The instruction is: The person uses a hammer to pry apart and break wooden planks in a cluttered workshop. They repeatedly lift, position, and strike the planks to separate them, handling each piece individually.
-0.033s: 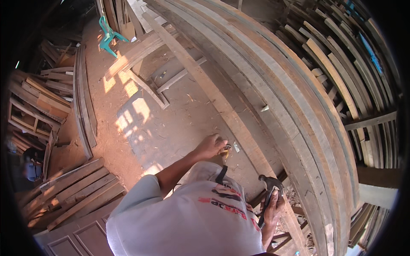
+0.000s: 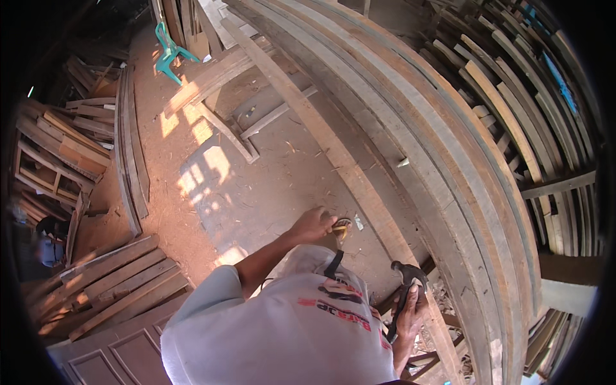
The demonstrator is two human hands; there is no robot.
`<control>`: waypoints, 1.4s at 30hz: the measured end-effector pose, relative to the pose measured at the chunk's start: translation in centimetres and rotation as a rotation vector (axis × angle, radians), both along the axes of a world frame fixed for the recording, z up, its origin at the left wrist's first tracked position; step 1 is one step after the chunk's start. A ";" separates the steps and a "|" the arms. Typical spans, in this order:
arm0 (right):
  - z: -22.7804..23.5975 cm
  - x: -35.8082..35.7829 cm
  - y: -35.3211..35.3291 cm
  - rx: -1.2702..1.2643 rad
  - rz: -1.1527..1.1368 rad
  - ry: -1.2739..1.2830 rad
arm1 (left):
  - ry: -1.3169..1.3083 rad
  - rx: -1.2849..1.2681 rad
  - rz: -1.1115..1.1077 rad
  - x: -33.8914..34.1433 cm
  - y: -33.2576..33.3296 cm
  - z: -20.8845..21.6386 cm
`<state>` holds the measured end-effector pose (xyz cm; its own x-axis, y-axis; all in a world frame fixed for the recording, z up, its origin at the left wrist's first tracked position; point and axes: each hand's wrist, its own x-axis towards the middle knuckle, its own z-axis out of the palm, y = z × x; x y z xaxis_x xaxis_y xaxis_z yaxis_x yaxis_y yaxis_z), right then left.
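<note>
clearly the right hand (image 2: 410, 314) grips a claw hammer (image 2: 404, 282) low on its handle, head-heavy and rigid, beside the long plank (image 2: 333, 144); the left hand (image 2: 312, 224) closes on a small yellowish object (image 2: 342, 228), kind unclear.

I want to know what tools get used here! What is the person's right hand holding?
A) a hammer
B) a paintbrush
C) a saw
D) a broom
A: the right hand is wrapped around the handle of a dark claw hammer, head up, next to the long wooden planks.
</note>
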<state>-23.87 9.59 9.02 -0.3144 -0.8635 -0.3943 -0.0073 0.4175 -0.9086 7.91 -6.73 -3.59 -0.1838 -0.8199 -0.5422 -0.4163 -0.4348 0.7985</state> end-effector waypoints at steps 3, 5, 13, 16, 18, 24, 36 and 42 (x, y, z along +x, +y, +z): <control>1.4 1.3 -1.6 -0.110 0.036 0.025 | -0.335 -0.155 -0.050 7.4 8.2 -8.8; 3.2 1.3 -2.1 -0.220 0.042 0.007 | -0.468 -0.041 -0.138 11.2 14.0 -11.8; -6.1 5.3 2.7 0.039 -0.047 -0.046 | -0.550 0.387 0.194 25.9 37.0 -20.8; -3.8 6.5 1.8 -0.016 -0.031 -0.034 | -0.357 0.481 0.492 27.3 38.9 -21.9; -1.7 7.9 0.0 -0.123 -0.053 -0.019 | -0.288 0.401 0.497 26.3 37.4 -21.4; -5.3 11.9 -6.1 -0.152 -0.114 0.005 | -0.433 0.061 0.329 28.5 32.0 -19.9; -15.6 19.4 -11.6 -0.247 -0.157 0.723 | -0.154 0.357 1.002 54.1 41.1 -24.9; -14.3 23.9 -15.8 -0.114 -0.194 0.661 | 0.046 0.360 1.229 58.8 39.2 -25.5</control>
<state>0.04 -6.17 -5.25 -0.6102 -0.7919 0.0222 -0.5084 0.3699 -0.7777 66.73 32.51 -29.05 0.5619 -0.2722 -0.7812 0.4355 -0.7055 0.5591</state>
